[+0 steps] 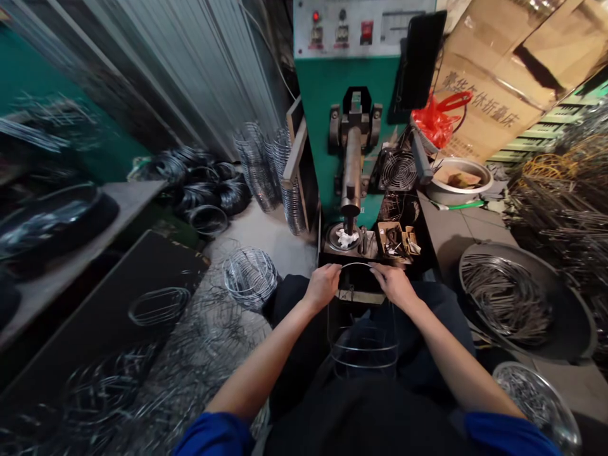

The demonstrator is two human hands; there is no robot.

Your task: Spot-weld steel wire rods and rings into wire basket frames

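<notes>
A wire frame point(363, 348) of thin bent metal rods hangs over my lap, its curved top bar level with my knees. On the left end of that bar, my left hand point(323, 285) is closed in a pinch. My right hand point(393, 282) pinches the opposite end, thumb and fingers pressed together. Just beyond my hands stands a green machine point(313, 88) with a thick metal cylinder point(351, 164) pointing down towards a small round dish point(335, 238) with white crumpled material in it. The lower part of the wire frame is dim against my dark clothes.
Round wire frames point(251, 278) lie stacked by my left knee, among loose wire pieces. Stacked wire rings point(259, 168) stand left of the machine. At right are a wide pan point(577, 316) of bent rods, a metal bowl point(567, 415) of small parts and cardboard boxes point(503, 76).
</notes>
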